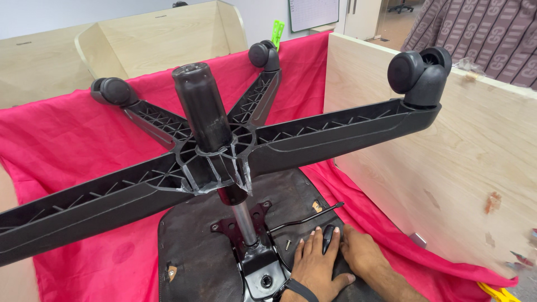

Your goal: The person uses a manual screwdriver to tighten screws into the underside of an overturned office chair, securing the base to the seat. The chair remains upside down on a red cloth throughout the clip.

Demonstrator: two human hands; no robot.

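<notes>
An office chair lies upside down on a red cloth (67,140). Its black five-legged base (224,151) points up, with casters (419,70) on the leg ends and a gas cylinder (202,106) rising from the hub. My left hand (316,267), with a dark wrist band, lies flat on the underside of the black seat (190,251), fingers spread beside a black lever knob (328,237). My right hand (363,254) rests on the other side of the knob. Its fingertips touch the knob and are partly hidden. A thin lever rod (307,217) runs above both hands.
A plywood panel (447,179) stands close on the right, and more plywood pieces (162,39) lean at the back. A person in a patterned brown shirt (486,33) stands behind the panel. A small screw (288,244) lies on the seat. The metal seat mechanism (260,268) is left of my hands.
</notes>
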